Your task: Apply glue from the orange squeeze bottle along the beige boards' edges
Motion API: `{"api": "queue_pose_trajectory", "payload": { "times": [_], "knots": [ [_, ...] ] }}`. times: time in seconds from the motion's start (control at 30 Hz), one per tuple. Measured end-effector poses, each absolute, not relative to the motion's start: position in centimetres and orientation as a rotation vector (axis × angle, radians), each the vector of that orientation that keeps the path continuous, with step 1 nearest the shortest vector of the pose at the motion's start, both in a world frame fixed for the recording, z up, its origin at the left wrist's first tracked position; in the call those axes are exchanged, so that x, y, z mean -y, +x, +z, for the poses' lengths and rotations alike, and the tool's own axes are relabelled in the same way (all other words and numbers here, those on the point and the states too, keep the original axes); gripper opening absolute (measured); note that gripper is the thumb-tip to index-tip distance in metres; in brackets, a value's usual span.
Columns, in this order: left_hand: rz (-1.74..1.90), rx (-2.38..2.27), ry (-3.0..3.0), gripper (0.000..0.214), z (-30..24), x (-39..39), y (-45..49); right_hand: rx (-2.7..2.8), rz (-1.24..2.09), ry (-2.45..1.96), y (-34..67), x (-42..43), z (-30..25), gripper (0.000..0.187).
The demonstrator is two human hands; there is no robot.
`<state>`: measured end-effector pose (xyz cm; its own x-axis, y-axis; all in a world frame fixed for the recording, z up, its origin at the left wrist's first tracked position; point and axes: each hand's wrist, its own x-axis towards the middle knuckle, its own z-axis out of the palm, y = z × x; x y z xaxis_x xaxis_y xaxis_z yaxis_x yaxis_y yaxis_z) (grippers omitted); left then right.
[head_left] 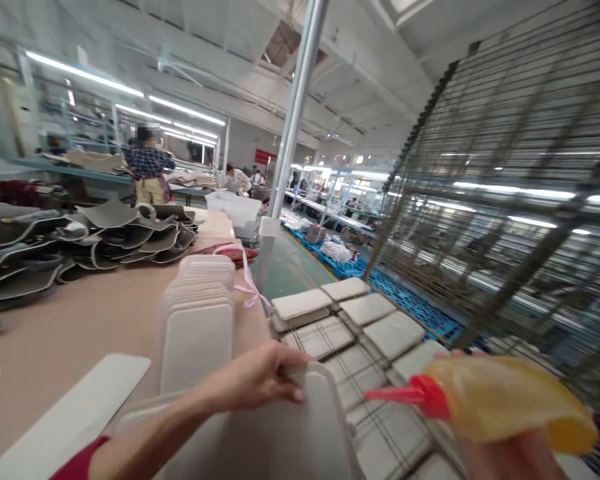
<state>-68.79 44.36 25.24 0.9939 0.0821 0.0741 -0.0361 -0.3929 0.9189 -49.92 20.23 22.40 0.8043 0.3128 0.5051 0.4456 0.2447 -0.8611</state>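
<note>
1. A pale panel (280, 427), at the table's (80, 320) near edge, is gripped at its top by the left hand (260, 380); it could be dropped (the hold looks shallow).
2. A yellow glue bottle (505, 400) is clasped by the right hand (510, 457); glue could be dripped onto the pads on the rack (380, 333) if squeezed.

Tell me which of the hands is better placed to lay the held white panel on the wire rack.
Left hand: it already grips the white rounded panel beside the wire rack; the right holds a yellow squeeze bottle.
</note>
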Motion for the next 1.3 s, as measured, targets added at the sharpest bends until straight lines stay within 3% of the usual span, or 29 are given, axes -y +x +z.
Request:
{"api": "queue_pose_trajectory", "payload": {
  "times": [0.13, 0.3, 0.43, 0.67, 0.8, 1.3],
  "knots": [
    [-0.2, 0.179, 2.159, 0.02, 28.2, -41.0, -66.2, 0.695, 0.024, -1.212, -49.8, -15.8, 25.8, 0.05],
    [-0.482, 0.46, 2.099, 0.02, 29.6, -37.2, -63.3, 0.724, 0.111, -1.122, -50.5, -13.3, 28.0, 0.073],
    [-0.674, 0.512, 2.071, 0.007, 30.2, -34.7, -62.0, 0.749, 0.128, -1.14, -50.3, -11.8, 28.3, 0.076],
    [-0.951, 0.621, 1.96, 0.022, 29.4, -32.6, -59.8, 0.833, 0.213, -1.115, -50.2, -10.9, 28.8, 0.072],
    [-1.023, 0.736, 1.922, 0.038, 28.4, -32.4, -58.6, 0.872, 0.319, -1.05, -50.0, -11.1, 28.4, 0.075],
    [-1.041, 0.834, 1.859, 0.033, 28.2, -33.7, -59.1, 0.877, 0.466, -0.985, -49.0, -11.6, 27.3, 0.086]
  ]
}}
